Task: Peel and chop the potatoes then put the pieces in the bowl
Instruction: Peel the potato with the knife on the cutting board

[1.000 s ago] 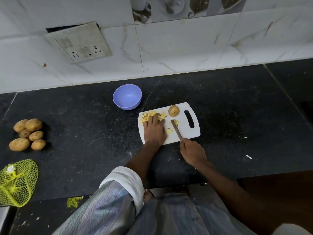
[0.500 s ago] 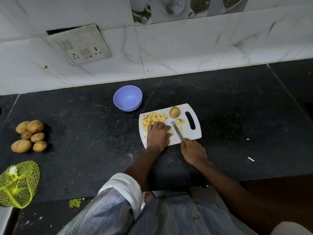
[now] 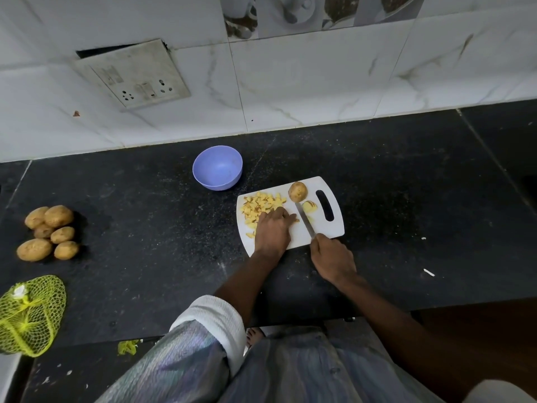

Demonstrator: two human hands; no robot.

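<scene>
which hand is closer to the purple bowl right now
Left. The left hand rests on the cutting board by the chopped potato pieces, just below the bowl. The right hand grips the knife off the board's near edge, farther from it.

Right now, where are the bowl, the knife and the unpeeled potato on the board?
bowl (image 3: 217,167): head view, bare inside bottom.
knife (image 3: 305,221): head view, middle of the blade.
unpeeled potato (image 3: 297,191): head view, centre of its skin.
</scene>
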